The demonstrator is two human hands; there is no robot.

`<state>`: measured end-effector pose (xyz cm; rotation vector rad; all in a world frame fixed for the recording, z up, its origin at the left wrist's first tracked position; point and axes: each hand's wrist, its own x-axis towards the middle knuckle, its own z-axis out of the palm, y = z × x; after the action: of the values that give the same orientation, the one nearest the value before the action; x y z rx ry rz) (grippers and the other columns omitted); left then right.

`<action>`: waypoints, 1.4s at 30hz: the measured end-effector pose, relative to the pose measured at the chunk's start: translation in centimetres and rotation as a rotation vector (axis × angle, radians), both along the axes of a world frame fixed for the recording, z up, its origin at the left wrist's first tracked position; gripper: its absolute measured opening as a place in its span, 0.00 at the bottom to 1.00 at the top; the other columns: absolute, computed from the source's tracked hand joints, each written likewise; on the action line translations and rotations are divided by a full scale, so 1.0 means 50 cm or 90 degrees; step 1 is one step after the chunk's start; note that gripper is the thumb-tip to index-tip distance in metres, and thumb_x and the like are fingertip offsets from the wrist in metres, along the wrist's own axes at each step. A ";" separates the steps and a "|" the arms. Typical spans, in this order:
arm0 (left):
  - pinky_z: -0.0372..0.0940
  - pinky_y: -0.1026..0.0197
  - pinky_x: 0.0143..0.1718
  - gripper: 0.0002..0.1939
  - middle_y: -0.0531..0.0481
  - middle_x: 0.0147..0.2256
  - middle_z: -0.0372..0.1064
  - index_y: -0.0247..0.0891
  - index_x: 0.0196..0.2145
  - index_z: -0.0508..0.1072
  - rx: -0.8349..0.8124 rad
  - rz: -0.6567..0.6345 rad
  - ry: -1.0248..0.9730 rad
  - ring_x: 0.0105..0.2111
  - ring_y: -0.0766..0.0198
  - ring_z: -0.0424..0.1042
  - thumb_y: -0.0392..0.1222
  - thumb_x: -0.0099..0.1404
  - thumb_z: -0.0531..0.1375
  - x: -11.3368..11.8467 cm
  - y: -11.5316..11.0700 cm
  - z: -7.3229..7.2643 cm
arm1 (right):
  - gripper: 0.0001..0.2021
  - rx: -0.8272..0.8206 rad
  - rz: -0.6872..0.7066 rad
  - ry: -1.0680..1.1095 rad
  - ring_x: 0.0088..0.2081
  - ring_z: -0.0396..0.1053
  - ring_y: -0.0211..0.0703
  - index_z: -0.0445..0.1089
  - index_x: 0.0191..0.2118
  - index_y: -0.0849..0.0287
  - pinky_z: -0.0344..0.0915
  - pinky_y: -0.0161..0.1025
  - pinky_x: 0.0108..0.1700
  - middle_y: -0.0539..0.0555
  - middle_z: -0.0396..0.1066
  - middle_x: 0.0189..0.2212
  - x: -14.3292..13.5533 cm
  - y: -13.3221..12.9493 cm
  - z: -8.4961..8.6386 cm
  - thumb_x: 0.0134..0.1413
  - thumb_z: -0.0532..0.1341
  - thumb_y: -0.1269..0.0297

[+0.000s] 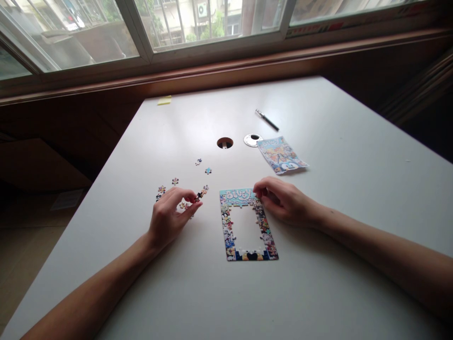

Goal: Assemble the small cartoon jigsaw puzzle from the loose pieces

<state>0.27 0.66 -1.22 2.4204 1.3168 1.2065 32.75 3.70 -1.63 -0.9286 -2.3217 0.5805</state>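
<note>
A jigsaw puzzle [228,231] lies flat on the white table, its colourful border joined into a rectangle around an open middle that shows the tabletop. My right hand [283,200] rests at its upper right corner, thumb and fingers curled together on the edge. To the left, my left hand [173,210] pinches a small puzzle piece [198,196] between thumb and forefinger, just above the table. Loose pieces lie around that hand, some partly hidden by it. Two more, a blue piece [208,170] and a dark and white piece [198,162], lie farther back.
The white table [170,293] has a round cable hole [224,143] with its metal cover [252,140] beside it. A creased picture sheet [281,155] and a black pen [268,120] lie behind my right hand. A yellow sticky note [164,100] is at the far edge, below the windows.
</note>
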 end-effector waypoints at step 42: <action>0.67 0.63 0.35 0.08 0.52 0.31 0.71 0.37 0.36 0.71 0.015 -0.031 -0.007 0.32 0.67 0.71 0.31 0.59 0.65 0.003 0.000 0.004 | 0.12 -0.001 0.007 0.007 0.34 0.65 0.40 0.64 0.44 0.57 0.64 0.39 0.37 0.53 0.68 0.35 0.000 0.000 -0.002 0.55 0.56 0.78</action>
<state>0.43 0.68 -1.04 2.4438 1.2397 1.2265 32.74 3.72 -1.72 -0.9120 -2.3183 0.5909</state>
